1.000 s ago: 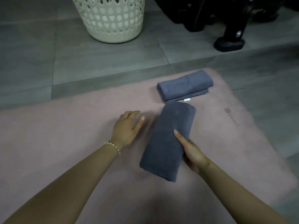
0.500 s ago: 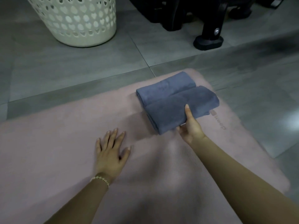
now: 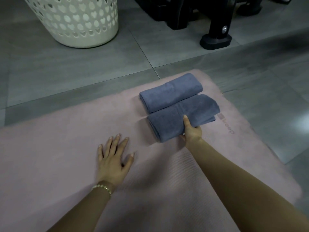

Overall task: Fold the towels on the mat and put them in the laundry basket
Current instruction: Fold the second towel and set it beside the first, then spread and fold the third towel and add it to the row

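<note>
From the head camera, the right hand (image 3: 192,131) gripped the near folded towel (image 3: 167,124) at its near edge, thumb lying over the top and fingers tucked out of sight beneath. The left hand (image 3: 113,161) lay flat on the pink mat (image 3: 66,139), fingers spread and holding nothing, a beaded bracelet (image 3: 102,188) at the wrist. The near towel sat touching the far folded towel (image 3: 170,92) along their long sides, both at the mat's far right corner, just left of the "keep" logo (image 3: 227,124). The laundry basket (image 3: 75,22) stood on the grey floor tiles (image 3: 50,72) at far left, well apart from the towels. A black stand foot (image 3: 215,39) rested on the tiles at far right.

To my eye the folding looked done and the step in hand was gathering the two bundles for the basket. I'd have said the way to do it well was to square the near towel against the far one. The idle left hand could then slide under the pair from the left, so that both lifted together with the folds pinched closed. A one-handed pinch at the edge would probably let the layers sag open on the carry to the basket.
</note>
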